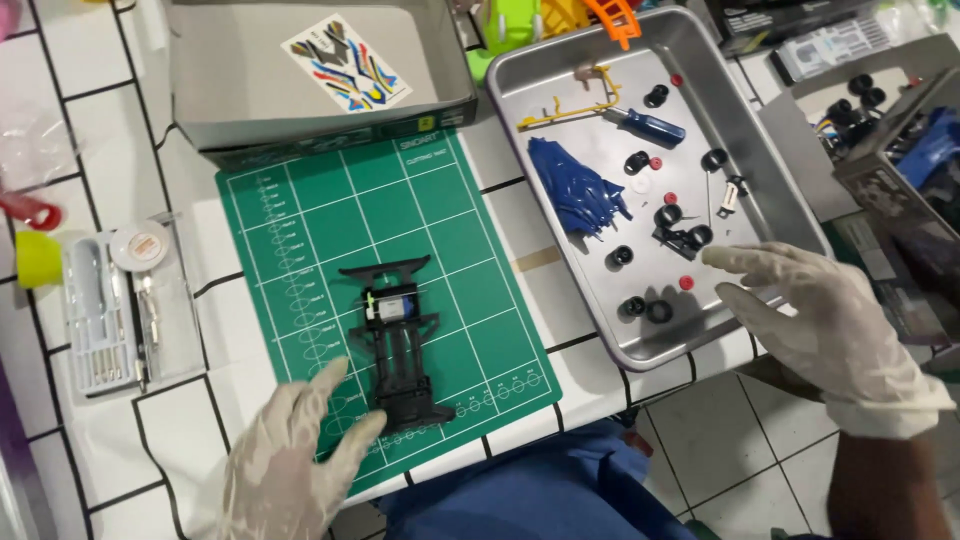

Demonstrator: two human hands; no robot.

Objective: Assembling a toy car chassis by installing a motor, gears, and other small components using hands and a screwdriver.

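My left hand (290,460) lay flat and open, gloved, on the near edge of the green cutting mat (330,215), fingers spread, grasping nothing. The black toy-car chassis (395,345) sat on the mat just beside that hand, to its right, its near end almost at my thumb, a small motor seated near its far end. My right hand (815,320) hovered open and empty over the near right corner of the metal tray (760,150), well apart from the chassis. Inside the tray lay small black wheels (645,308), a blue-handled screwdriver (650,125) and a blue plastic body piece (575,190). A clear tool case (105,320) rested on the worktop (100,130) to my left.
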